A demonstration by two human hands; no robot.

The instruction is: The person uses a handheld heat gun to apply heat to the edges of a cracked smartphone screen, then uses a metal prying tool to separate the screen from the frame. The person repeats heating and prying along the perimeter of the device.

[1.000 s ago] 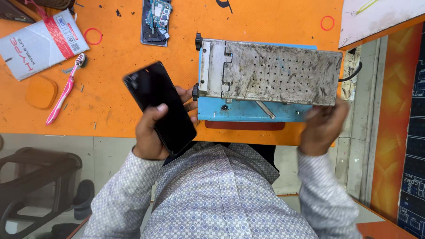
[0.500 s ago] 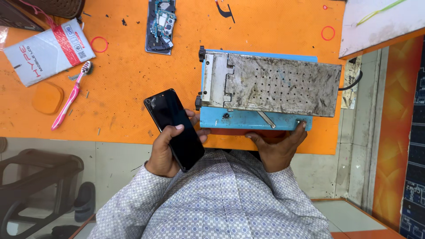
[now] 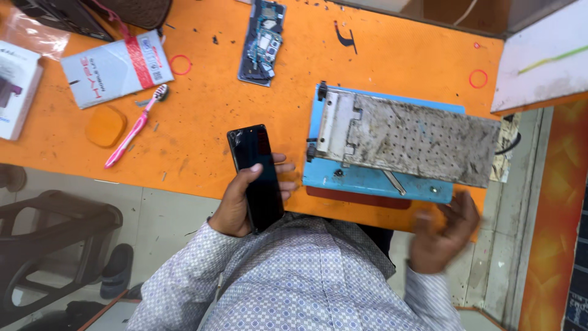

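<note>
Left hand (image 3: pixel 245 199) is gripping a black phone (image 3: pixel 256 176) around its lower half, thumb lying across the glass and fingers wrapping the far edge, so the dark screen is facing up toward the person and the top end is poking out over the orange table (image 3: pixel 202 110). Right hand (image 3: pixel 442 234) is hanging in the air with fingers spread and holding nothing; it is blurred, just below the front edge of the blue machine (image 3: pixel 367 181), whose perforated, stained metal plate (image 3: pixel 410 138) is sitting beyond it. Well past the left hand's knuckles, a pink toothbrush (image 3: pixel 133 127) and an opened phone body (image 3: pixel 262 41) are lying on the table.

Compared with half a second ago, the right hand is no longer pressing against the machine's front edge at the middle; it is now off it, further toward the person's right. The phone is staying in the same grip.
</note>
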